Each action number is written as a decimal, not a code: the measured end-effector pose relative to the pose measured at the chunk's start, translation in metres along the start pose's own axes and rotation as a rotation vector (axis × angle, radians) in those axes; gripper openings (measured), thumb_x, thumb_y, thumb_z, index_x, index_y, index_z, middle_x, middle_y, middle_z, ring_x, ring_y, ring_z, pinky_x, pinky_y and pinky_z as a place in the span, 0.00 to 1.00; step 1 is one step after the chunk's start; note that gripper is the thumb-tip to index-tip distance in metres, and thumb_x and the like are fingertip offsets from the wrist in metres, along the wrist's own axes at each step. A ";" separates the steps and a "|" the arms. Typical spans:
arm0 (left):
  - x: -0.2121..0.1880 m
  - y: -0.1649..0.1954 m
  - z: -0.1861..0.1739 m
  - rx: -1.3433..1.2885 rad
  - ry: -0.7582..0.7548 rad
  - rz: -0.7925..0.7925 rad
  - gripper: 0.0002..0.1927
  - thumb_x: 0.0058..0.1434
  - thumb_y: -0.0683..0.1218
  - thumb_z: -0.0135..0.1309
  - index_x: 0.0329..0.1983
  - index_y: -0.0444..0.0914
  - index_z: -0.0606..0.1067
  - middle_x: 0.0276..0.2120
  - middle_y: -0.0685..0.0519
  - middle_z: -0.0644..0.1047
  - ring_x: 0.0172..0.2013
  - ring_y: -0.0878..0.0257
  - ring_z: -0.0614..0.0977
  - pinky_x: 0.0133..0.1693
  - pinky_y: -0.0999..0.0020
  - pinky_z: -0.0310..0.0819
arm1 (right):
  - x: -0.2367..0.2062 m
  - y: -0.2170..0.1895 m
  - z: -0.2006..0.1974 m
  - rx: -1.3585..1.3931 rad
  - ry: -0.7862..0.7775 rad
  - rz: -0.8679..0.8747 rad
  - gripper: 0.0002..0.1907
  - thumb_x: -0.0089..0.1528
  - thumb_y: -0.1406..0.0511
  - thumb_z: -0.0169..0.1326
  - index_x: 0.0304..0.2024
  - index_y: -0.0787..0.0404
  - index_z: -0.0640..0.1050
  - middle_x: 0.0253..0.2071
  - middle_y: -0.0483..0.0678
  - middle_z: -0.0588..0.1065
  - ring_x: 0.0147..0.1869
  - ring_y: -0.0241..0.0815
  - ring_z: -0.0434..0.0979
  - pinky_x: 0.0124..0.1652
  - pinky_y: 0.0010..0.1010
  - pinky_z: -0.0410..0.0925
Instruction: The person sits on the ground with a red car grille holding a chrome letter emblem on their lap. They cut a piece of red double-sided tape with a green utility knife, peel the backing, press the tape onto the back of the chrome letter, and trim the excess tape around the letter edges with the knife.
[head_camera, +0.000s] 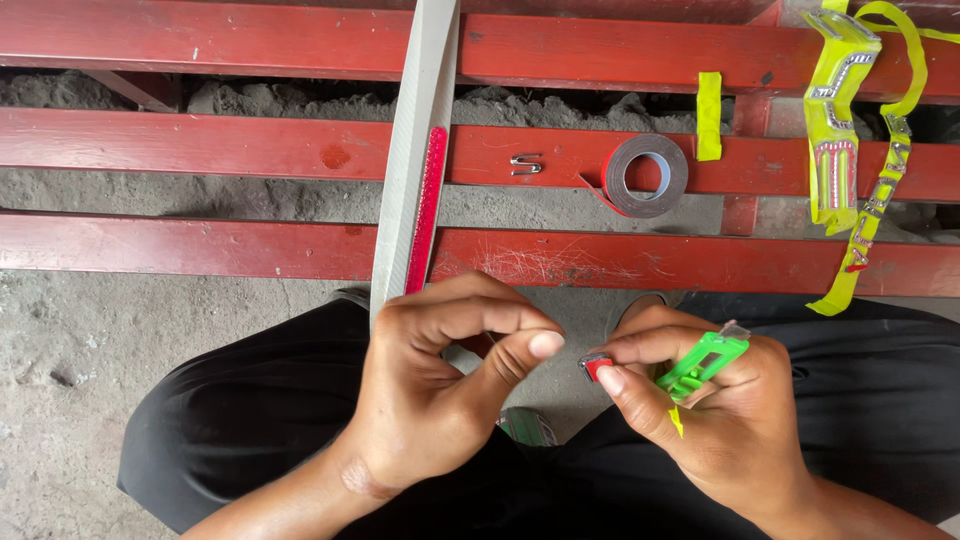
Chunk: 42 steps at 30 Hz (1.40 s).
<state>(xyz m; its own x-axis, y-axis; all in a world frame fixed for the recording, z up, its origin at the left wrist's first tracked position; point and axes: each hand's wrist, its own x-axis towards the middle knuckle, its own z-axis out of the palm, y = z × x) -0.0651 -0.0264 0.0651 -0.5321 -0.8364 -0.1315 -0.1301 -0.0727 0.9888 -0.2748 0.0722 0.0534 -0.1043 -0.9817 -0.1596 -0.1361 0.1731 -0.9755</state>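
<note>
On the far left I see bare concrete floor (70, 350) and the ends of three red metal rails (200, 145) laid across grey rubble; below them the person's knees in black trousers (250, 420) fill the lower frame.

Moving right, a long pale grey strip (410, 150) runs from the top edge down toward the lap, with a narrow red band of tape (428, 205) laid along it; my left hand (440, 390) sits at its lower end, fingers curled in and thumb stretched toward the right, closed on nothing that I can make out.

Just beside that thumb, a small red-and-silver piece (594, 366) is pinched between the thumb and forefinger of my right hand (720, 420); the same hand clamps a green utility knife (705, 362) against the palm, its tip pointing up and right; the two hands are near each other but apart, both above the lap.

On the middle rail above, a small chrome letter piece (526, 164) lies just left of a roll of dark tape (647, 175) with a red edge; a short yellow-green strip (709, 115) hangs over the rail next to it.

At the far right, yellow-green backing strips carrying chrome emblem letters (835, 120) drape across the rails.
</note>
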 end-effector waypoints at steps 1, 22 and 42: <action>-0.001 -0.002 0.000 -0.001 -0.016 -0.022 0.05 0.64 0.43 0.63 0.36 0.35 0.83 0.33 0.56 0.82 0.33 0.70 0.82 0.35 0.77 0.77 | 0.000 0.000 0.000 0.011 -0.002 0.005 0.05 0.59 0.74 0.62 0.38 0.67 0.82 0.32 0.46 0.78 0.28 0.29 0.74 0.26 0.20 0.67; -0.001 -0.022 -0.004 -0.611 -0.205 -0.385 0.13 0.67 0.41 0.59 0.53 0.34 0.79 0.41 0.52 0.83 0.40 0.68 0.83 0.38 0.73 0.81 | -0.001 0.011 -0.006 -0.034 0.028 0.029 0.05 0.57 0.75 0.63 0.36 0.69 0.81 0.35 0.50 0.81 0.31 0.31 0.77 0.29 0.21 0.69; -0.003 -0.016 0.005 -0.190 -0.239 -0.030 0.07 0.67 0.42 0.63 0.47 0.38 0.84 0.41 0.53 0.81 0.40 0.68 0.83 0.41 0.74 0.80 | -0.001 -0.003 0.003 -0.073 0.037 -0.139 0.12 0.52 0.73 0.68 0.38 0.64 0.83 0.33 0.44 0.82 0.29 0.27 0.72 0.28 0.18 0.64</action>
<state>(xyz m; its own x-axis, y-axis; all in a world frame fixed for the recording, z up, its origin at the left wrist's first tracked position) -0.0651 -0.0201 0.0492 -0.7151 -0.6823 -0.1516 -0.0022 -0.2148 0.9767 -0.2717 0.0721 0.0561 -0.1159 -0.9931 -0.0167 -0.2231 0.0424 -0.9739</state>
